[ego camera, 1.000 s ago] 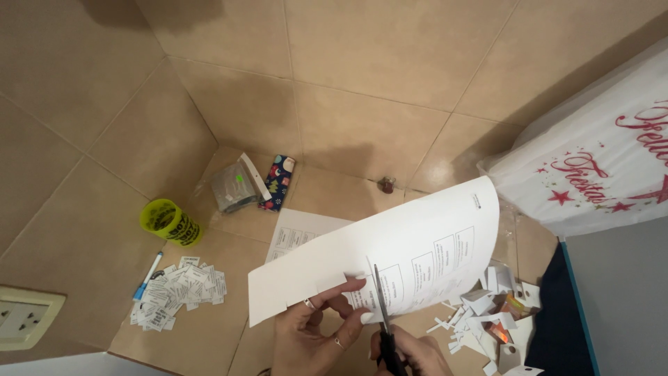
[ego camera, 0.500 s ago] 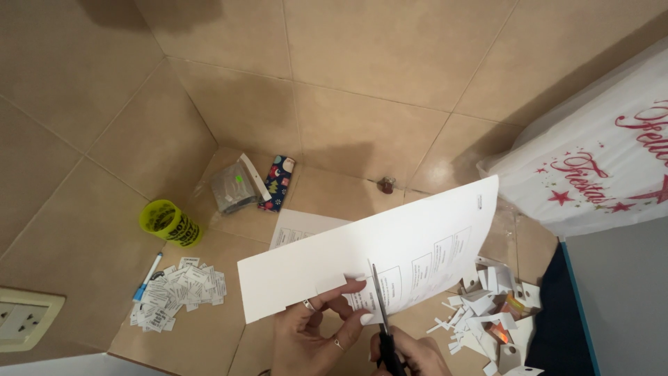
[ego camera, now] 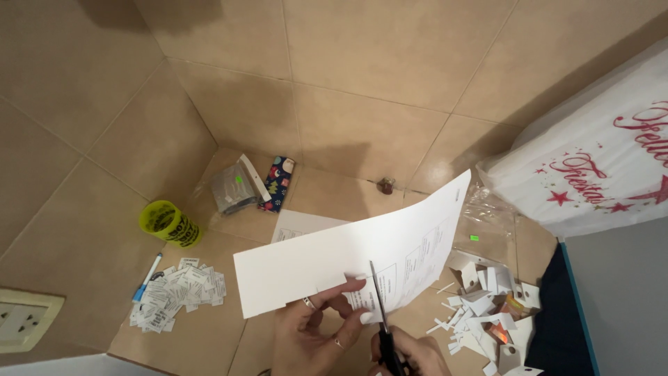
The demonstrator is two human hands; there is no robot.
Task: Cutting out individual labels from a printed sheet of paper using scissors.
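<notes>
White bag w/ red print (ego camera: 591, 174) right, cut white labels pile (ego camera: 177, 292) left

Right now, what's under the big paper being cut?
Under the big paper, another white sheet pokes out on the tiled floor. Most of that sheet is covered, as is the floor below.

Home: beige tiled floor (ego camera: 362, 83), wall socket (ego camera: 24, 319)

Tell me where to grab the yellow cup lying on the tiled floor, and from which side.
Take the yellow cup across its round wall, coming from above: it lies on its side on the tiled floor, mouth toward upper left, so the rim cannot be pinched from above. Both hands are busy with the paper sheet and scissors.
</notes>
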